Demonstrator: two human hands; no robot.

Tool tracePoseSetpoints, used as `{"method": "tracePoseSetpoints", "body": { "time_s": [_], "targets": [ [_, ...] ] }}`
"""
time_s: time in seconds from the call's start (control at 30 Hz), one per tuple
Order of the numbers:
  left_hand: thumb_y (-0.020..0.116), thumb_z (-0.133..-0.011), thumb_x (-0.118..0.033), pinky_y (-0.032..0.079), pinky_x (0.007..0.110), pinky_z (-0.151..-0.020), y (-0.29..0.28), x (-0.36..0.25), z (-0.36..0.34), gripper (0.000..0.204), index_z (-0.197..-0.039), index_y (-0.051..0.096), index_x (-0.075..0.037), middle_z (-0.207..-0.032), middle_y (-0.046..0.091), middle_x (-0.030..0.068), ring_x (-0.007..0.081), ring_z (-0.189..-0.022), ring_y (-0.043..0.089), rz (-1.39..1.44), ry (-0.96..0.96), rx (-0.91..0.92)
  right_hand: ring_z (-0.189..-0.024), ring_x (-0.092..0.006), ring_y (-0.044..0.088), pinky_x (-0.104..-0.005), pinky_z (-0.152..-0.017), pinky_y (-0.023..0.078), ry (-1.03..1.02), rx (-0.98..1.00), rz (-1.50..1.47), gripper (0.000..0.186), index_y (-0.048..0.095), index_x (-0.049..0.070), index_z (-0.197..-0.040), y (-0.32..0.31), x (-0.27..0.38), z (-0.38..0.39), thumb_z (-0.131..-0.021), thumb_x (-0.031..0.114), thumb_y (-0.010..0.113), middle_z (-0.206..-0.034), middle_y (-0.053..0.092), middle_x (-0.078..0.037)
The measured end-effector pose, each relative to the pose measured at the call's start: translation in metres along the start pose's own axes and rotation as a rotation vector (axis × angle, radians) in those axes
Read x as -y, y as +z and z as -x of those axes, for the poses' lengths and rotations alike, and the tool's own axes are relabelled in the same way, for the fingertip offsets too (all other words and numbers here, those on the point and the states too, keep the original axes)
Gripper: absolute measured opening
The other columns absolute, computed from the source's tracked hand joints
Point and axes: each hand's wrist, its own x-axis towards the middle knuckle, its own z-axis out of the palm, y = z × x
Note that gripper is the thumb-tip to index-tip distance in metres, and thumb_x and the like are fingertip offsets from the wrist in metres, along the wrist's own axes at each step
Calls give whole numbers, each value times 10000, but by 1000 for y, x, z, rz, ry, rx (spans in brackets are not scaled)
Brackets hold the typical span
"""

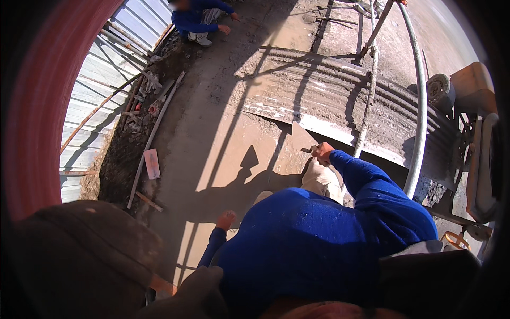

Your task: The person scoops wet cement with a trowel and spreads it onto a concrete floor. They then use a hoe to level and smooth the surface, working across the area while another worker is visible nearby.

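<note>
My right hand [322, 152] is closed around the handle of a trowel [303, 136]. Its flat pointed blade reaches away from me, above the smooth wet-looking grey floor [212, 133], beside the edge of a mud-coated corrugated sheet [329, 95]. My left hand [226, 219] is low at my left side, over the shadowed floor, with no tool visible in it. Its fingers are too small and run together to tell how they are bent. The trowel casts a sharp pointed shadow on the floor in front of me.
Another person [197, 18] crouches at the far left. A long pole [157, 137] and a pinkish rectangular slab [152, 164] lie beside rubble along a metal sheet wall [98, 80]. Upright pipes [419, 106] and a wheeled cart [473, 90] stand at the right. A brown shape [85, 250] blocks the lower left.
</note>
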Motion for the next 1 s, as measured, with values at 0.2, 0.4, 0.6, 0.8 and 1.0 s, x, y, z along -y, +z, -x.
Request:
{"method": "tracePoseSetpoints", "body": {
  "time_s": [0.2,0.4,0.6,0.8,1.0],
  "targets": [
    [656,-1004,-263,555,342,-656,-23,-14,-34,254,-1089,713,-30,-891,733,85,168,-725,690,-81,-7,0,-571,-207,683,-396,-526,546,53,-190,-293,319,717,-45,-902,-13,18,40,-940,270,745,-670,672,-102],
    [676,-994,-279,545,324,-628,9,-97,-103,257,-1093,729,-48,-916,733,64,166,-750,712,7,-154,18,-701,-205,739,-372,-639,598,-47,-221,-36,190,752,72,-985,-48,-20,16,-959,247,683,-772,730,-52],
    [695,-991,-204,540,328,-676,45,-203,-187,201,-1129,713,-59,-921,702,23,155,-787,702,133,-192,16,-759,-324,762,-413,-698,603,37,-174,286,351,782,70,-888,-130,-53,-29,-961,377,630,-795,765,-161],
    [706,-981,-115,557,315,-760,85,-338,-247,187,-1147,720,-30,-979,751,43,160,-847,730,-21,17,10,-709,-285,734,-417,-653,572,-32,-231,87,339,737,-27,-960,-212,-73,-32,-911,309,730,-803,746,-166],
    [720,-969,-135,531,322,-691,65,-375,-281,177,-1126,722,-53,-932,743,39,136,-824,702,-289,73,-147,-599,-248,695,-391,-562,563,38,-314,-431,311,696,-66,-1025,-227,-68,-22,-900,210,763,-746,698,-129]
  ]
}}
